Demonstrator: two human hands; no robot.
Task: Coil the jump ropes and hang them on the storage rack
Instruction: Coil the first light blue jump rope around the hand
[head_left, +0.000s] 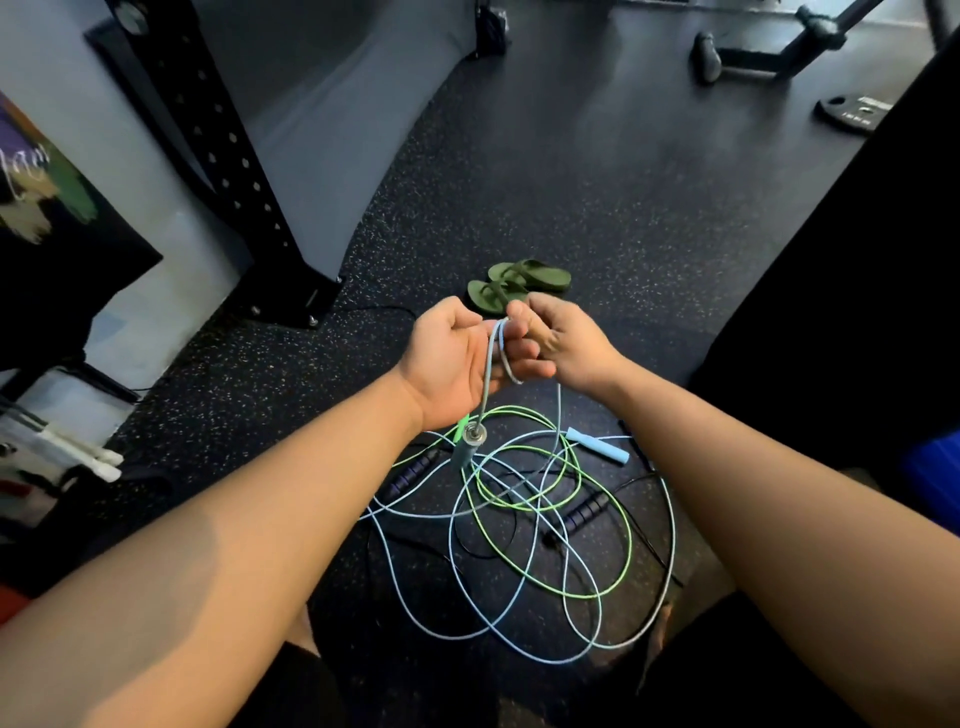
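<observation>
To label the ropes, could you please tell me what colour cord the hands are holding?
Light blue cord, seen best in the head view.

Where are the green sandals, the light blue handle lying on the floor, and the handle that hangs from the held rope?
green sandals (540, 276): head view, sole of the farther sandal.
light blue handle (597, 447): head view, middle of its grip.
hanging handle (466, 451): head view, grip just below the metal cap.

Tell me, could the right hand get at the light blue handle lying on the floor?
Probably yes. The light blue handle lies uncovered on the floor just below the right hand, but its fingers pinch the blue cord and would have to let go first.
</observation>
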